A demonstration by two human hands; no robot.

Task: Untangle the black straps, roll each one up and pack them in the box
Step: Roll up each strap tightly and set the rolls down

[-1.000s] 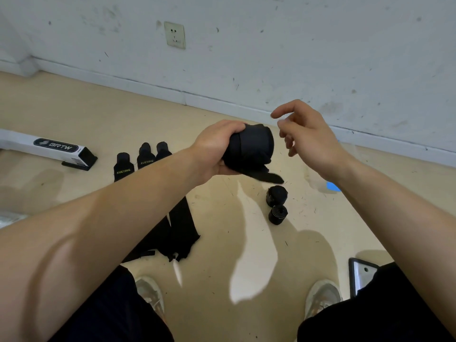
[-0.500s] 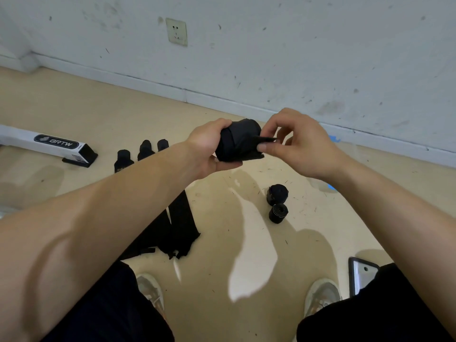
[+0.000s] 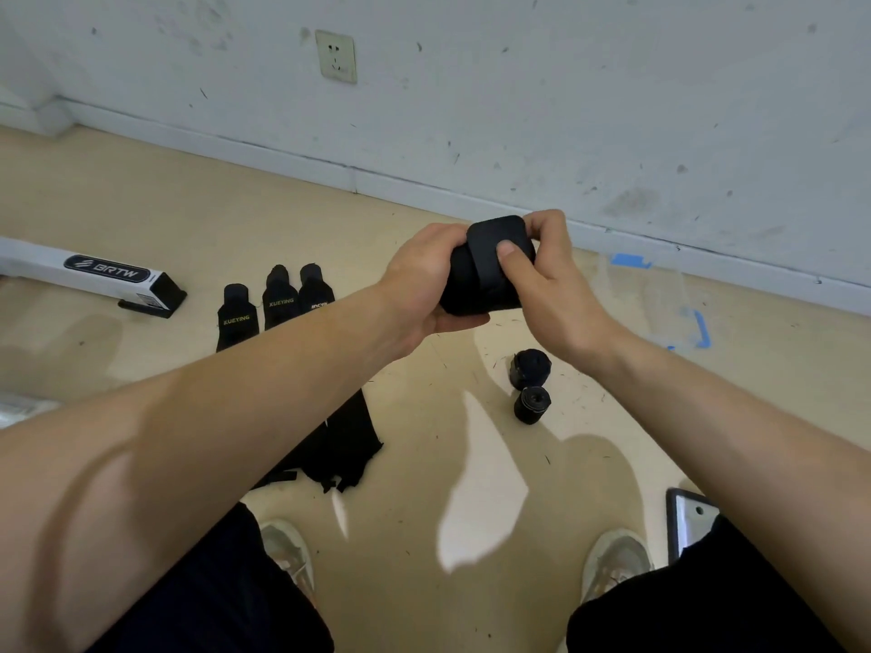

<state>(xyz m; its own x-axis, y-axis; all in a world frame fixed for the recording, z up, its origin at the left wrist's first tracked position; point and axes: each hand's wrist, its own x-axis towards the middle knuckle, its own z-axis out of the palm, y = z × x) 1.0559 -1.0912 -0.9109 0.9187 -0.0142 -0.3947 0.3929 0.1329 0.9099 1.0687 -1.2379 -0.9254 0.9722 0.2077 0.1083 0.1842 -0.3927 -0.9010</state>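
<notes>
Loose tail (image 3: 495, 234) now flat across the rolled strap (image 3: 471, 292) — left hand (image 3: 422, 287), right hand (image 3: 554, 296) grips clamped round it.

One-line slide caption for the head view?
Left hand and right hand grip a rolled black strap; two rolls lie on the floor.

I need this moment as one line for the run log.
step: securing roll | left hand: grips roll | right hand: pinches roll | floor: two rolls, three unrolled straps
</notes>
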